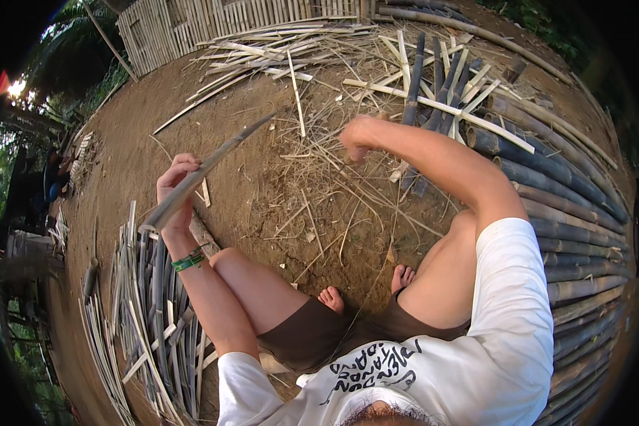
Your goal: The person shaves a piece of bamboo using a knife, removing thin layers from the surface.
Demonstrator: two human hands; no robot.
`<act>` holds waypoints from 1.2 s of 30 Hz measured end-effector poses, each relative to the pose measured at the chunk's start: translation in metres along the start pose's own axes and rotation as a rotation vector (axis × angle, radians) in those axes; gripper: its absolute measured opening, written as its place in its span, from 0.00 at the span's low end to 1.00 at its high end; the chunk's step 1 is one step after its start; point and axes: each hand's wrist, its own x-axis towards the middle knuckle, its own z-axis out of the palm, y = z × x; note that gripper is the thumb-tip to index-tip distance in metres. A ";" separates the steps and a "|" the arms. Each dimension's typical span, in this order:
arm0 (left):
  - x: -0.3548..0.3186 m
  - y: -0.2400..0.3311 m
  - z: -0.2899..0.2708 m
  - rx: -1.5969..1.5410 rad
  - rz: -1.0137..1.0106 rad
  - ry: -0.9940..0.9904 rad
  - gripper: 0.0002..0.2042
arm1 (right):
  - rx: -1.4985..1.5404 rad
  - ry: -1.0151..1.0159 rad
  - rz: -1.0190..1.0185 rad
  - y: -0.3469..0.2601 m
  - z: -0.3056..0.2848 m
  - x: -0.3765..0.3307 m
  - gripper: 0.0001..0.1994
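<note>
My left hand (175,179) is closed on a long dark split of bamboo (209,165). The split slants up and away to the right, with its wider end near my wrist and its thin tip pointing to the middle. A green band (189,260) circles my left wrist. Across from it, my right hand (361,138) is raised at the end of a bent arm, its fingers curled in a fist. A small brownish bit shows at the top of that fist, but what it belongs to is hidden. The two hands are well apart, and my right hand does not touch the bamboo.
Dark bamboo poles (582,248) lie stacked along the right. Split strips (145,305) are heaped at my left, and pale strips (263,53) lie scattered ahead near a slatted bamboo fence (192,28). Thin shavings litter the dirt ground (263,206) between my bare feet and the pile.
</note>
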 end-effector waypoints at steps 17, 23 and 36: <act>-0.005 0.028 0.055 -0.015 -0.326 -0.254 0.13 | 0.062 -0.206 -0.024 0.024 0.178 0.042 0.25; 0.004 0.008 0.055 -0.061 -0.120 -0.158 0.09 | 0.049 -0.354 -0.015 0.028 0.197 0.064 0.24; 0.001 -0.010 0.006 -0.121 -0.081 1.334 0.16 | 0.048 -0.279 -0.043 0.023 0.192 0.053 0.26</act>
